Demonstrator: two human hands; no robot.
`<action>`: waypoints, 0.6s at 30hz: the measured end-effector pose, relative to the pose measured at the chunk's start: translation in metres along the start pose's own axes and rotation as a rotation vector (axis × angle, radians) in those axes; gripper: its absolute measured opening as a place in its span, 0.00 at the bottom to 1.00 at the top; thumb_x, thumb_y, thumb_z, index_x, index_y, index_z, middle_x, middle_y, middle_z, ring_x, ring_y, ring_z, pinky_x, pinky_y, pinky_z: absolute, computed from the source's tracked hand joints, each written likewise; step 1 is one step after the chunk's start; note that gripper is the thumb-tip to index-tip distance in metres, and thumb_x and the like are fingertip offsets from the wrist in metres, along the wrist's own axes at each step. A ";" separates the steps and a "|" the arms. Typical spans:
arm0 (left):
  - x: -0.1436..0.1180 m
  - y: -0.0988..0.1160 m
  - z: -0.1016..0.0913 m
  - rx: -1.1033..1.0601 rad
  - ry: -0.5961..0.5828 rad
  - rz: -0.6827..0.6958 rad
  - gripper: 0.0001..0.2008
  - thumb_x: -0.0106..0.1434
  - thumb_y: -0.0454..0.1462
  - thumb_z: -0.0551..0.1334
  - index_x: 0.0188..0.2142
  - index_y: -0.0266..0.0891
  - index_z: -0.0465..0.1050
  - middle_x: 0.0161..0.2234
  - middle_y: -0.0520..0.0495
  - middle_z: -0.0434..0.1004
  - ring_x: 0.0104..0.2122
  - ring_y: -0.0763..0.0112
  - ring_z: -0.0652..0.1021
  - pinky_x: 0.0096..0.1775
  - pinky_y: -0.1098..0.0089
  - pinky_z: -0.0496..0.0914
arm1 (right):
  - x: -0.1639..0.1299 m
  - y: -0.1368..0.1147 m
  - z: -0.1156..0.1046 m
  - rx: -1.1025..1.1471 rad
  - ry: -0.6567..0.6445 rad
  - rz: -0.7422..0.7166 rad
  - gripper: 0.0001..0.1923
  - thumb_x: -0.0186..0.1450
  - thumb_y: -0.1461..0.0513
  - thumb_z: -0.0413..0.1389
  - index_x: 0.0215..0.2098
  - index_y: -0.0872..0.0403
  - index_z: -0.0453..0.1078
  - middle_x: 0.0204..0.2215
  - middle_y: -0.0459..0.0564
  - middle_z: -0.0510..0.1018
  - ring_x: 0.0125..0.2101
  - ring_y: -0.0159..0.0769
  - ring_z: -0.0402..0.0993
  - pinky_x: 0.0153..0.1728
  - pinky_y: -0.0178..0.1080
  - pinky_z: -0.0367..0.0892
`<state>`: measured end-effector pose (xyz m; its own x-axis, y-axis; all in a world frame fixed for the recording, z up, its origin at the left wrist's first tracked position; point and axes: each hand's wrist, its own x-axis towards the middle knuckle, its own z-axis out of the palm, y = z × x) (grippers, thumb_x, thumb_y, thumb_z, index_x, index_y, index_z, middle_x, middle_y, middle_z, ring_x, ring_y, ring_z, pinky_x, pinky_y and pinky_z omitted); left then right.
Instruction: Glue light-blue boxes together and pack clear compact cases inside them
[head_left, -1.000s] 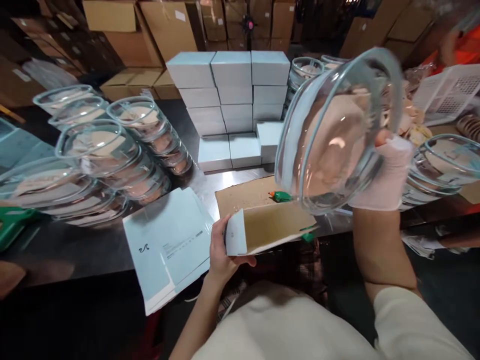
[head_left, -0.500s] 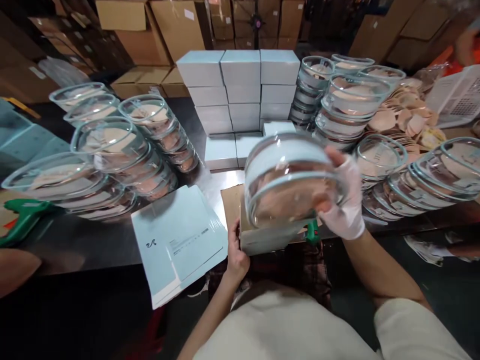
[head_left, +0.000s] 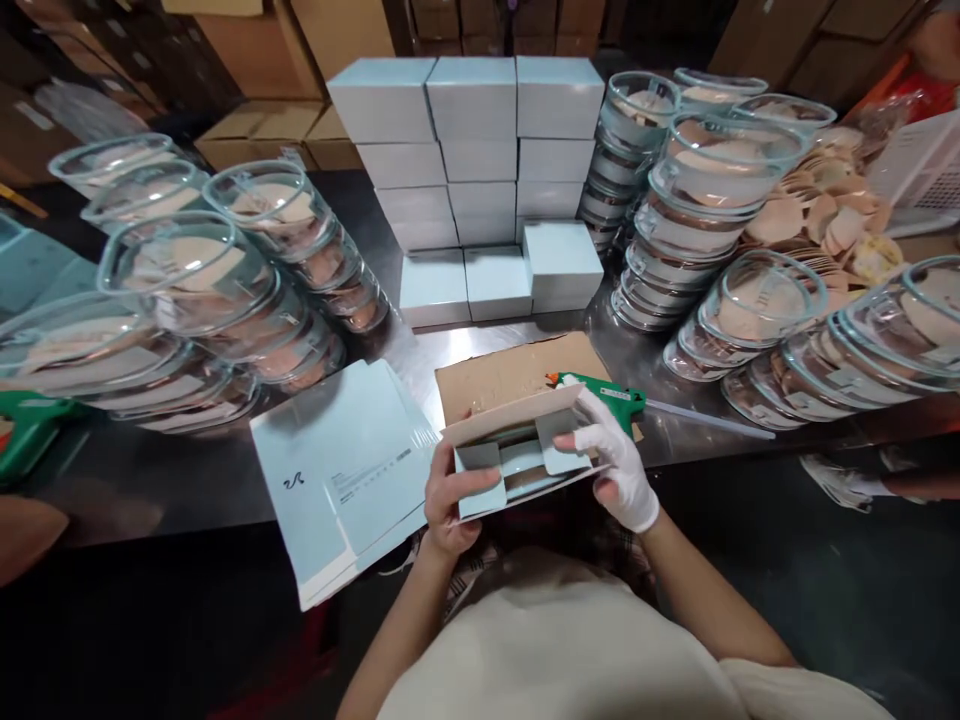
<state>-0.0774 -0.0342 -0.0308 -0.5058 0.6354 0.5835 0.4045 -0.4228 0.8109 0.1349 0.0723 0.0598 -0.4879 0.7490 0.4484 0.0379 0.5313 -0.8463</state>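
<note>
Where the near edge of the dark metal table (head_left: 187, 490) meets the person's body, both hands close on a small pale blue box (head_left: 517, 455), held just above that edge. Its long axis runs left to right, so each hand takes one end and neither is nearer than the other. At the left end, the bare left hand (head_left: 448, 497) curls round the box, thumb on a folded end flap. At the right end, the right hand (head_left: 619, 462), in a thin white glove, has its fingers on another flap and the box side. The lid flap stands open, tilted away toward the far side, and the small flaps lie partly folded inward.

Just left of the box lies a stack of flat, unfolded blue cartons (head_left: 341, 480), jutting over the table edge. Directly beyond the box sits a sheet of brown cardboard (head_left: 510, 375), and on its right part a green glue gun (head_left: 607, 393) points left.

Farther off, leaning stacks of clear glass bowls (head_left: 225, 290) with peach paper between them fill the left side, and more glass bowl stacks (head_left: 705, 210) fill the right. Between them rises a wall of closed blue boxes (head_left: 480, 150). Brown shipping cartons (head_left: 255, 70) stand at the far back.
</note>
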 end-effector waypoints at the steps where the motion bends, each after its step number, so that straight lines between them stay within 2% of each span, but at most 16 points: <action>1: 0.002 0.005 0.002 -0.032 0.024 0.010 0.37 0.59 0.70 0.61 0.47 0.43 0.78 0.50 0.36 0.77 0.52 0.47 0.80 0.50 0.52 0.75 | 0.002 -0.004 0.010 0.040 0.097 0.054 0.28 0.67 0.35 0.57 0.40 0.49 0.76 0.67 0.58 0.70 0.67 0.54 0.68 0.67 0.56 0.63; 3: 0.005 0.013 0.007 -0.088 0.086 0.028 0.34 0.63 0.64 0.65 0.60 0.51 0.68 0.49 0.42 0.78 0.47 0.56 0.81 0.47 0.57 0.76 | 0.005 -0.014 0.026 0.093 0.307 0.132 0.13 0.71 0.48 0.61 0.44 0.48 0.71 0.65 0.56 0.73 0.64 0.47 0.71 0.65 0.52 0.66; 4: 0.007 0.016 0.009 -0.108 0.114 0.051 0.34 0.64 0.61 0.66 0.64 0.56 0.62 0.50 0.45 0.78 0.46 0.60 0.81 0.47 0.59 0.76 | 0.006 -0.019 0.030 0.119 0.374 0.152 0.12 0.70 0.53 0.61 0.48 0.47 0.68 0.65 0.56 0.73 0.63 0.44 0.73 0.64 0.50 0.68; 5: 0.009 0.018 0.010 -0.117 0.123 0.083 0.32 0.65 0.59 0.66 0.64 0.59 0.61 0.52 0.46 0.78 0.47 0.61 0.81 0.48 0.59 0.76 | 0.006 -0.023 0.031 0.147 0.396 0.165 0.15 0.69 0.56 0.62 0.51 0.46 0.66 0.66 0.56 0.72 0.61 0.42 0.74 0.62 0.48 0.70; 6: 0.010 0.019 0.010 -0.110 0.118 0.117 0.28 0.66 0.59 0.66 0.61 0.58 0.65 0.54 0.47 0.77 0.49 0.62 0.80 0.50 0.59 0.75 | 0.006 -0.025 0.028 0.166 0.379 0.183 0.18 0.68 0.57 0.62 0.54 0.45 0.64 0.67 0.56 0.71 0.60 0.41 0.75 0.60 0.47 0.71; 8: 0.014 0.018 0.005 -0.057 0.090 0.172 0.22 0.66 0.60 0.65 0.47 0.49 0.77 0.56 0.44 0.75 0.54 0.58 0.79 0.54 0.58 0.73 | 0.001 -0.026 0.012 0.129 0.307 0.233 0.19 0.69 0.55 0.60 0.56 0.46 0.65 0.65 0.57 0.72 0.55 0.42 0.78 0.57 0.46 0.73; 10: 0.016 0.014 -0.001 0.010 0.058 0.168 0.28 0.64 0.64 0.63 0.36 0.42 0.80 0.54 0.42 0.75 0.53 0.55 0.79 0.54 0.57 0.73 | -0.007 -0.019 -0.014 -0.097 0.279 0.324 0.15 0.72 0.50 0.56 0.52 0.48 0.70 0.56 0.56 0.79 0.51 0.45 0.80 0.56 0.48 0.73; 12: 0.018 0.009 -0.006 0.032 0.033 0.168 0.34 0.60 0.69 0.61 0.35 0.41 0.80 0.50 0.41 0.74 0.51 0.55 0.80 0.53 0.57 0.74 | -0.014 -0.007 -0.040 -0.463 0.291 0.497 0.19 0.72 0.46 0.52 0.43 0.50 0.74 0.47 0.56 0.82 0.49 0.51 0.80 0.55 0.52 0.71; 14: 0.018 0.004 -0.007 0.053 0.005 0.213 0.36 0.57 0.71 0.63 0.37 0.41 0.80 0.48 0.42 0.74 0.51 0.54 0.79 0.54 0.56 0.73 | -0.019 0.009 -0.059 -0.742 0.233 0.742 0.21 0.67 0.43 0.55 0.40 0.50 0.76 0.43 0.57 0.83 0.47 0.56 0.80 0.53 0.54 0.71; 16: 0.019 0.000 -0.003 0.103 0.000 0.261 0.32 0.56 0.68 0.67 0.39 0.43 0.78 0.43 0.45 0.74 0.52 0.53 0.78 0.55 0.56 0.72 | -0.019 0.025 -0.067 -0.772 0.127 0.938 0.22 0.60 0.45 0.62 0.42 0.52 0.77 0.43 0.60 0.83 0.46 0.59 0.80 0.50 0.54 0.71; 18: 0.022 -0.001 0.001 0.152 0.014 0.262 0.27 0.57 0.63 0.70 0.39 0.44 0.77 0.37 0.48 0.72 0.53 0.53 0.77 0.56 0.55 0.71 | -0.018 0.039 -0.068 -0.676 0.098 1.001 0.24 0.54 0.50 0.67 0.44 0.54 0.77 0.40 0.60 0.84 0.45 0.59 0.81 0.47 0.51 0.71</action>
<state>-0.0877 -0.0193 -0.0184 -0.3790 0.5079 0.7735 0.6316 -0.4689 0.6174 0.2047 0.1063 0.0381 0.0851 0.9578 -0.2744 0.8227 -0.2229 -0.5230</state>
